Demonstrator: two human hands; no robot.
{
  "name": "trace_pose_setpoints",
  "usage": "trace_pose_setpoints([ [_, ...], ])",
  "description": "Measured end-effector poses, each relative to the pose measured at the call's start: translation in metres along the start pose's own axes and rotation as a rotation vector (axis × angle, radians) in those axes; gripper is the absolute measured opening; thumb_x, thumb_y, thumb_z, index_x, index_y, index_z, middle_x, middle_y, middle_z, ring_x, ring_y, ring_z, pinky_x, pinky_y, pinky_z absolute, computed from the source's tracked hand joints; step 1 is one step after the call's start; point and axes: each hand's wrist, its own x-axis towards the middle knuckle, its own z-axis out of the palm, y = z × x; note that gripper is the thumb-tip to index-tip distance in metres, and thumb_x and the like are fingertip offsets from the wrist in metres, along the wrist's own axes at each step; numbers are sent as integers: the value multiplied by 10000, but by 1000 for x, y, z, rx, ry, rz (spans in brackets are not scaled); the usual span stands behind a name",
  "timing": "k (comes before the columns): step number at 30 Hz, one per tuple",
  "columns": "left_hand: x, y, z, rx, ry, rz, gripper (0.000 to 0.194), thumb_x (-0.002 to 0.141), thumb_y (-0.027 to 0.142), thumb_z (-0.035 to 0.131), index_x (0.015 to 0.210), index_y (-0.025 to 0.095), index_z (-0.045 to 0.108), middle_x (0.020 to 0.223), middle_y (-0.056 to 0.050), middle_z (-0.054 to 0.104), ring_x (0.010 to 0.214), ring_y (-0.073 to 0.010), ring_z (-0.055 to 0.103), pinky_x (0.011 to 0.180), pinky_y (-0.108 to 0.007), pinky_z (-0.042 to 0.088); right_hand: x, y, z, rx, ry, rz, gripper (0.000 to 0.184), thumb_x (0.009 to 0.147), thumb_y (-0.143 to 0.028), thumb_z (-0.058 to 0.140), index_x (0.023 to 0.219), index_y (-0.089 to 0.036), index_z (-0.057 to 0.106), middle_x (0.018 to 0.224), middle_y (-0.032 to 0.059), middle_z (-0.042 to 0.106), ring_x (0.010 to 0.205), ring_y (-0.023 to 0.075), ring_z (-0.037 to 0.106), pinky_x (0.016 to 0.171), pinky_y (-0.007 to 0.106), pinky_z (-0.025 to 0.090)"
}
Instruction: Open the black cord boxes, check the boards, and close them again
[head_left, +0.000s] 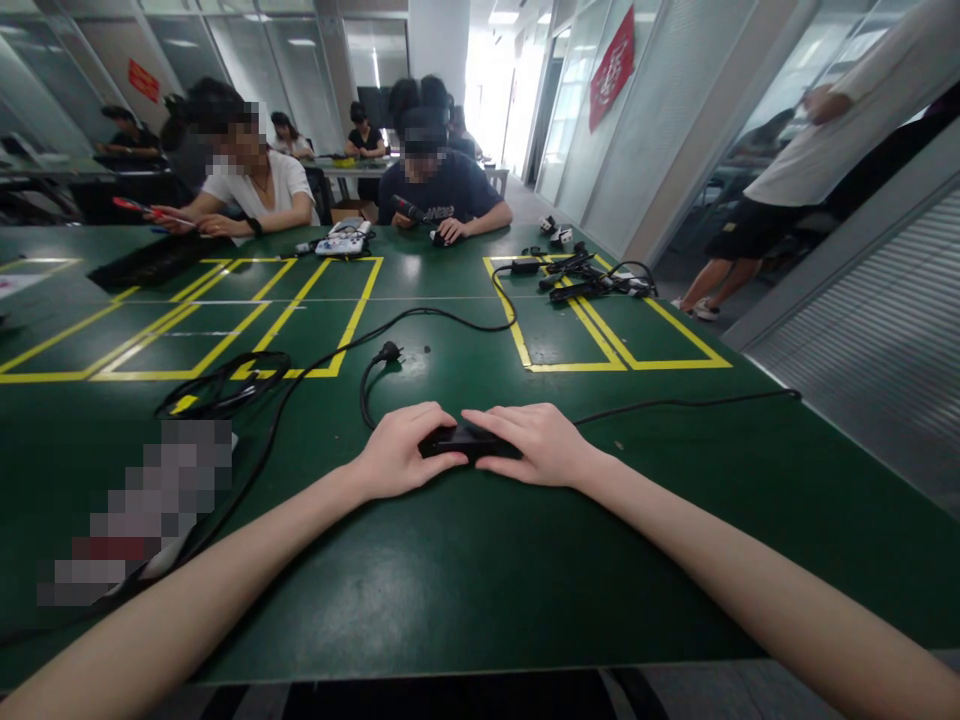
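Observation:
A small black block-shaped device, perhaps a power adapter, lies on the green table in front of me. My left hand curls over its left end with fingers closed on it. My right hand covers its right end, fingers wrapped over the top. A black cable runs from under my right hand toward the right table edge. A black plug with a looped cord lies just beyond my hands.
Yellow taped rectangles mark the table. A coiled black cable lies at left, a heap of cables and adapters at far right. Two people sit across the table; another person stands at right.

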Motion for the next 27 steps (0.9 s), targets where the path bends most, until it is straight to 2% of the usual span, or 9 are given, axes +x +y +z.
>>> trace_pose_setpoints([
  [3,-1,0,1,70,44,38,354,987,526,618,1018,176,657,884,-52,689,799,-193,652,737,-305,513,-1,0,4,38,17,79,371,1073,-439,504,1277,-163,644,974,97,791,822,214,755,707,299,537],
  [7,0,1,3,110,49,33,362,962,506,649,1101,171,653,965,-73,728,853,-218,673,777,-339,533,-2,1,7,30,72,83,342,1074,-434,500,1189,-158,665,911,91,787,762,212,747,666,301,527],
  [10,1,-1,4,134,63,32,332,993,471,618,1085,156,667,933,-80,738,838,-221,678,767,-346,533,-2,2,5,40,115,96,335,1077,-425,487,1192,-167,666,945,94,785,785,211,747,680,304,539],
  [12,1,-2,5,147,54,49,332,1008,470,599,1071,154,678,895,-78,736,823,-220,677,756,-344,530,-2,2,3,79,117,88,357,1069,-433,496,1262,-172,645,1047,106,775,862,214,749,718,307,557],
  [15,0,-3,4,122,29,58,339,1008,475,598,1072,154,686,880,-73,739,809,-216,679,738,-334,528,-2,0,0,114,51,30,401,1072,-415,491,1403,-207,582,1172,101,737,891,196,736,718,293,559],
  [21,1,-2,3,26,20,-17,331,966,473,665,1067,160,698,919,-64,745,786,-195,687,717,-303,527,-1,-1,0,91,-36,63,404,1081,-366,480,1461,-252,560,1164,75,696,781,151,685,679,266,529],
  [24,0,-3,3,0,-2,-24,316,975,466,657,1041,161,706,895,-58,739,767,-188,681,703,-295,526,0,-1,-1,12,-119,17,485,1057,-422,524,1519,-277,507,1188,85,663,773,163,672,663,274,531],
  [27,0,-4,3,-13,9,-34,322,970,465,662,1094,172,711,927,-64,749,804,-196,691,734,-308,544,0,-1,-2,-58,-177,-3,511,1056,-407,518,1556,-318,464,1195,85,641,740,160,657,639,274,530],
])
